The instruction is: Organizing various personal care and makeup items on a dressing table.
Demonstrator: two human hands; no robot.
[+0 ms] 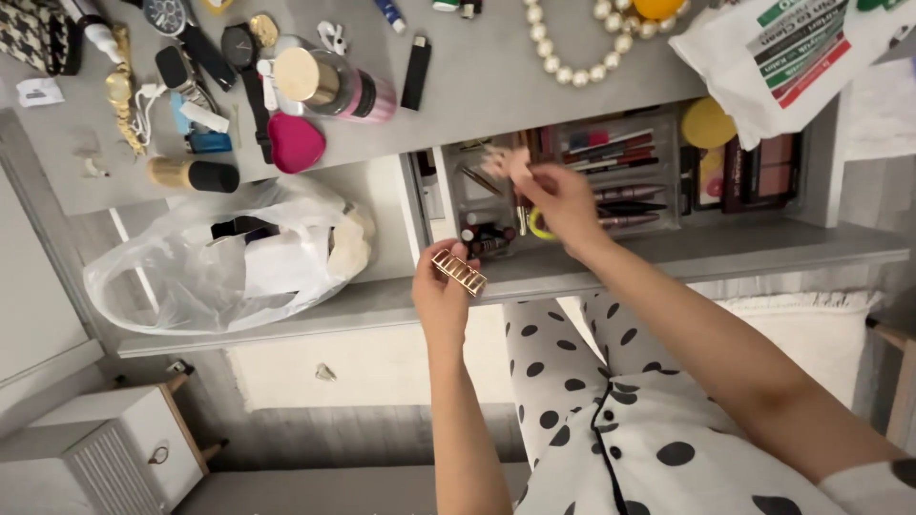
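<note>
Open drawer (763,250) crammed with cosmetics; bare ledge along front; plastic bag (219,262) blocks left.

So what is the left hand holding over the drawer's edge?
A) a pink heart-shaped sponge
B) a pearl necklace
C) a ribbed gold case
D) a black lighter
C: the left hand grips a small ribbed gold case, while the necklace, heart sponge and lighter all lie untouched on the tabletop.
</note>
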